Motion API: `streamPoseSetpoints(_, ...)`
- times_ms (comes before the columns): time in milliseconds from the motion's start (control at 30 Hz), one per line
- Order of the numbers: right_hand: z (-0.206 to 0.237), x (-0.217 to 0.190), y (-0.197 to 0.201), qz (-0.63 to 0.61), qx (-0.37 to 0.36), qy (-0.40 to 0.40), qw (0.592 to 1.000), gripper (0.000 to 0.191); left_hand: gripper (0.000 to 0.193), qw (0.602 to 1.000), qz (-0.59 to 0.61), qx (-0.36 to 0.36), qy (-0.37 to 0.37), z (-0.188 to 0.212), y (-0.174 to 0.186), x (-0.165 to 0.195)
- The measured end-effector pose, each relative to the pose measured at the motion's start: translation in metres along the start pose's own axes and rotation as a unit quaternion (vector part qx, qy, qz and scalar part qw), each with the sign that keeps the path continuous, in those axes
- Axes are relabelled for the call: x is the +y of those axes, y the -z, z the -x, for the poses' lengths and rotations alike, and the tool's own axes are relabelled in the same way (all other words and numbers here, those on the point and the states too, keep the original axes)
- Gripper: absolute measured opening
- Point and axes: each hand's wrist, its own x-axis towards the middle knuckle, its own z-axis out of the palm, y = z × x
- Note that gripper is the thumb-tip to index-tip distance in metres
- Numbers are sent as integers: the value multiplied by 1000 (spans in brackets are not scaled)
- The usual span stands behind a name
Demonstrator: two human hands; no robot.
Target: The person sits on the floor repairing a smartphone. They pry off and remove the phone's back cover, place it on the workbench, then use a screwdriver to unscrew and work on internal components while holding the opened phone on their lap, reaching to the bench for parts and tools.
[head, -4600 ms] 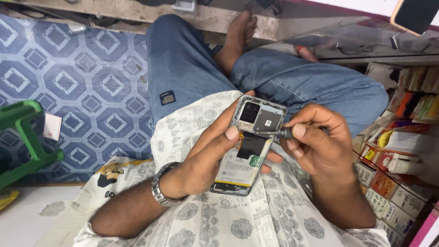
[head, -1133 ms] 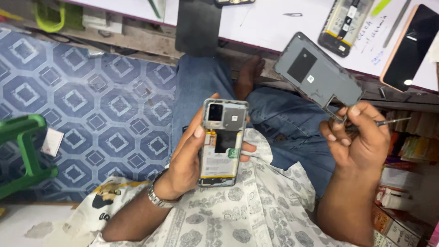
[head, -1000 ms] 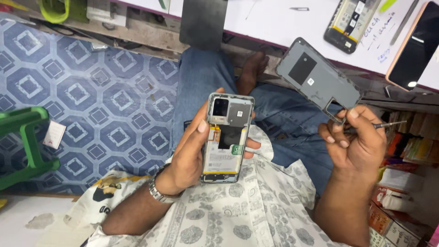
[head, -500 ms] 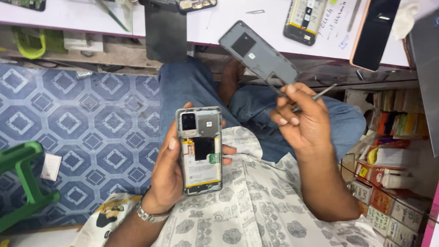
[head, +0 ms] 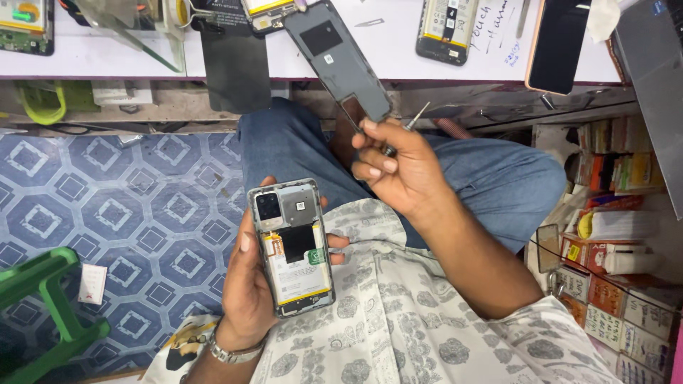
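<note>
My left hand (head: 245,288) holds an opened phone (head: 292,247) upright over my lap, its back off, with camera block, battery and a green tab showing. My right hand (head: 395,167) is raised toward the white worktable (head: 398,60). It grips the lower end of the phone's dark grey back cover (head: 338,57), which reaches up over the table's edge. The same hand also pinches a thin metal tool (head: 416,116) between its fingers.
On the worktable lie another opened phone (head: 445,32), a dark phone with an orange rim (head: 558,44), a black mat (head: 235,60) and parts at the far left. Shelves of small boxes (head: 612,270) stand at right. A green stool (head: 43,313) sits on the patterned floor.
My right hand carried the grey back cover and tool up and left toward the table. The opened phone stays in my left hand; the view has tilted up, showing more of the table.
</note>
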Motion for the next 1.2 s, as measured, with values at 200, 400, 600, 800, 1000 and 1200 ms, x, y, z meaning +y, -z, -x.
streamPoseSetpoints(200, -13, 0, -8, 31, 11, 1, 999, 13, 69, 999, -29, 16, -7, 1, -2, 2)
streamPoseSetpoints(400, -24, -3, -12, 89, 57, 15, 994, 31, 70, 999, -28, 17, -6, 1, -3, 2)
streamPoseSetpoints(600, -4, 5, -12, 146, 61, 98, 983, 20, 70, 999, -21, 25, -5, 1, -3, 2)
streamPoseSetpoints(800, 5, -17, -17, 425, 147, 323, 833, 14, 68, 1000, 0, 0, 6, 0, 2, 0)
streamPoseSetpoints(1000, -9, -29, -40, 687, 119, 519, 493, 27, 66, 1000, 0, -15, 12, 0, 3, -2)
streamPoseSetpoints(1200, -31, -4, -56, 736, 144, 544, 376, 22, 67, 1000, 5, 4, 2, 6, 8, 4)
